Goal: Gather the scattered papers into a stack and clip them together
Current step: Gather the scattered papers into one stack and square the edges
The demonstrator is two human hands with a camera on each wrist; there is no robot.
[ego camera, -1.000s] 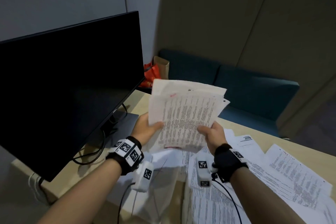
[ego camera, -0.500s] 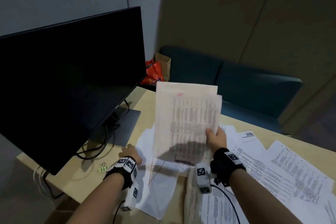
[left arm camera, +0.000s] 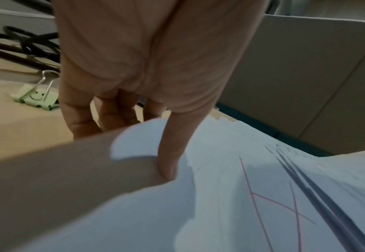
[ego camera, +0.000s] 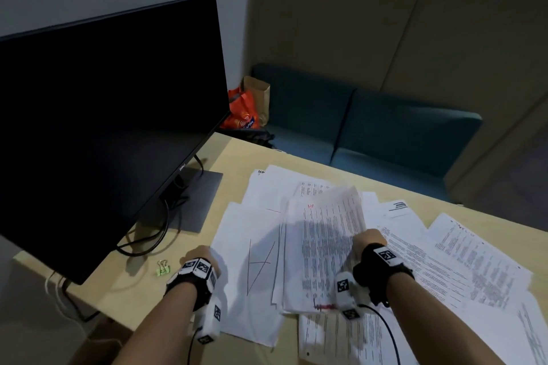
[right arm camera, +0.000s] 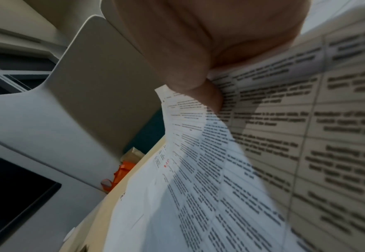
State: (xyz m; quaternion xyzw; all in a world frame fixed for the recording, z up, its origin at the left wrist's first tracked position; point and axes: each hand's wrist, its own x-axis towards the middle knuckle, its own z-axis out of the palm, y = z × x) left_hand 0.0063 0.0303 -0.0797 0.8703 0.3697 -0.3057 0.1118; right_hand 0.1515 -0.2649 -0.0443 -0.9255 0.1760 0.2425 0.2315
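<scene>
My right hand [ego camera: 363, 237] grips the right edge of a stack of printed sheets [ego camera: 323, 246], which lies low and nearly flat over the scattered papers [ego camera: 450, 264] on the table. In the right wrist view the thumb and fingers of that hand [right arm camera: 209, 95] pinch the printed stack [right arm camera: 220, 170]. My left hand [ego camera: 204, 253] is at the left edge of a white sheet with drawn lines [ego camera: 252, 261]. The left wrist view shows its thumb [left arm camera: 168, 153] on top of that sheet [left arm camera: 220, 196] and its fingers [left arm camera: 80, 119] under the raised edge. A green binder clip [ego camera: 163, 268] lies just left of it, also the clip [left arm camera: 36, 97].
A big black monitor [ego camera: 103, 112] stands at the left on a flat base [ego camera: 192, 201], with cables [ego camera: 148, 234] looping in front. The wooden table [ego camera: 237, 154] ends near a blue sofa [ego camera: 385, 133]. An orange bag [ego camera: 241, 112] sits behind the monitor.
My right hand has lowered the printed stack from upright in the air down onto the papers. My left hand let go of the stack and moved down to the left sheet's edge.
</scene>
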